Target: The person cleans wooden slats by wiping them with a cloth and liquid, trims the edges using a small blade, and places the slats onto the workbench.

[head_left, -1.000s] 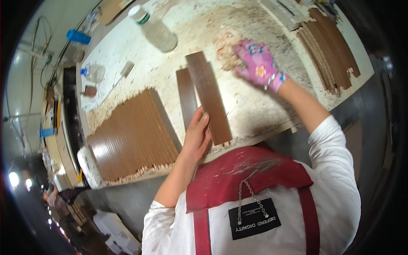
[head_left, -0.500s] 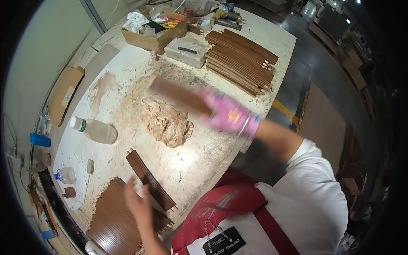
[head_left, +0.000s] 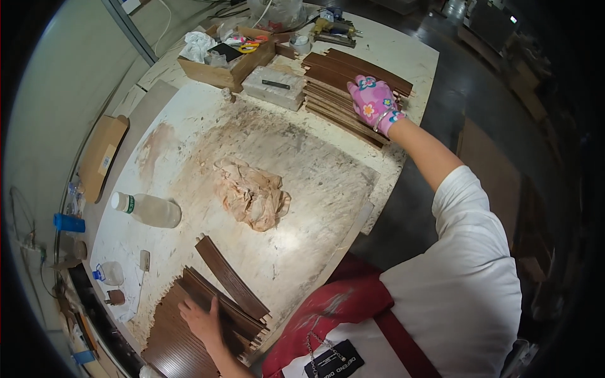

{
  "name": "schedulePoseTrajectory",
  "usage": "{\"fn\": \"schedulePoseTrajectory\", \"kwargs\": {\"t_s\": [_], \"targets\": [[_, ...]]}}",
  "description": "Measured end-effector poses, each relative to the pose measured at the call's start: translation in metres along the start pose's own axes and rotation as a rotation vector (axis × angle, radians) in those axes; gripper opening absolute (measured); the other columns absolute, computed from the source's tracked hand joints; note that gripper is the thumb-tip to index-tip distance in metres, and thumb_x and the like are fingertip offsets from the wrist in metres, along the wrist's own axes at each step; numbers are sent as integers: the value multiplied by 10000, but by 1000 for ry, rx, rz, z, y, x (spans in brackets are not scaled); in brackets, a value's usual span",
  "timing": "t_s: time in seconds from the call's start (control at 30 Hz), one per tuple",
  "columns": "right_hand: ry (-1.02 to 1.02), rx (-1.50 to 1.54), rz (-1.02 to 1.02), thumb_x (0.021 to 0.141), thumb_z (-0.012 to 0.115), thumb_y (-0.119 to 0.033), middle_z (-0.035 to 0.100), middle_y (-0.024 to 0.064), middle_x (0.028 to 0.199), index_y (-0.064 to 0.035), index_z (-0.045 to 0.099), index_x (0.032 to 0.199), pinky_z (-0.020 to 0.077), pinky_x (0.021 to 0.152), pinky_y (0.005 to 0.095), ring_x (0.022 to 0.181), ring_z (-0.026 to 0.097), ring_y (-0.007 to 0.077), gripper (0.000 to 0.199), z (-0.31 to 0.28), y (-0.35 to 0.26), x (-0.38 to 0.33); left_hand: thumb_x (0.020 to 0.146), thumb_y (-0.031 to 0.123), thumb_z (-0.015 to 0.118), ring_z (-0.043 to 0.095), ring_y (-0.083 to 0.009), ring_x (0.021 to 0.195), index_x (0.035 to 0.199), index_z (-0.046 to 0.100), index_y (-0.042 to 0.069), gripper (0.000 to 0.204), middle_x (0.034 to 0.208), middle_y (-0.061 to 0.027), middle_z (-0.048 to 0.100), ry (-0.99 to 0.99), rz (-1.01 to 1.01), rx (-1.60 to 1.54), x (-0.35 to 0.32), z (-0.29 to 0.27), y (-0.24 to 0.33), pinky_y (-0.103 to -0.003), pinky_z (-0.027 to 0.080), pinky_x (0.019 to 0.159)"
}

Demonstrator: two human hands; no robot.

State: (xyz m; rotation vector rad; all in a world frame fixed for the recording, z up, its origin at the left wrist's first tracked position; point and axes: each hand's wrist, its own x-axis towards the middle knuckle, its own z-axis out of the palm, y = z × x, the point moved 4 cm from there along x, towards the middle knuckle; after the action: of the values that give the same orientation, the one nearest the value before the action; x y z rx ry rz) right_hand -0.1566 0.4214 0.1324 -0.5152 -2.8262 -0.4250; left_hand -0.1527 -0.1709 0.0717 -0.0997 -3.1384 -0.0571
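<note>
My right hand [head_left: 373,103], in a pink flowered glove, is closed over a brown wooden slat at the right part of a slat stack [head_left: 340,107] at the far right of the table. Its fingertips are partly hidden, and the slat blends into the stack. My left hand [head_left: 203,320], bare, lies with fingers apart on a wide spread of brown ribbed slats [head_left: 173,334] at the near left. Beside that spread, a single slat [head_left: 230,277] with pale tenon ends lies on the table. A crumpled beige cloth [head_left: 252,194] sits mid-table.
A plastic bottle [head_left: 148,210] lies at the left. Farther back are a wrapped block [head_left: 274,87], a wooden box [head_left: 224,69] of odds and ends, and a nail gun [head_left: 334,30]. A small clear bottle [head_left: 110,273] and cardboard piece [head_left: 104,157] lie along the left edge.
My right hand has moved away and to the right with the slat, from above the table's middle to the stack. My left hand has come down onto the near slats.
</note>
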Motion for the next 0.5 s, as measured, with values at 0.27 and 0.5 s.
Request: {"fn": "schedulePoseTrajectory", "kwargs": {"t_s": [0.27, 0.5], "targets": [[-58, 734, -518, 832, 516, -485, 473, 201, 1258, -49, 399, 1318, 419, 950, 411, 1125, 498, 299, 664, -16, -217, -77, 755, 379, 672, 303, -348, 1280, 1315, 385, 68, 701, 1357, -151, 389, -55, 60, 204, 2, 20, 31, -527, 287, 985], [-178, 553, -723, 810, 554, -440, 406, 166, 1362, -126, 387, 1346, 322, 986, 492, 1220, 432, 293, 643, 1, -323, -107, 792, 256, 611, 254, -331, 1324, 1331, 372, 85, 614, 1344, -180, 408, -70, 28, -172, 11, 19, -1, -522, 215, 1033]]}}
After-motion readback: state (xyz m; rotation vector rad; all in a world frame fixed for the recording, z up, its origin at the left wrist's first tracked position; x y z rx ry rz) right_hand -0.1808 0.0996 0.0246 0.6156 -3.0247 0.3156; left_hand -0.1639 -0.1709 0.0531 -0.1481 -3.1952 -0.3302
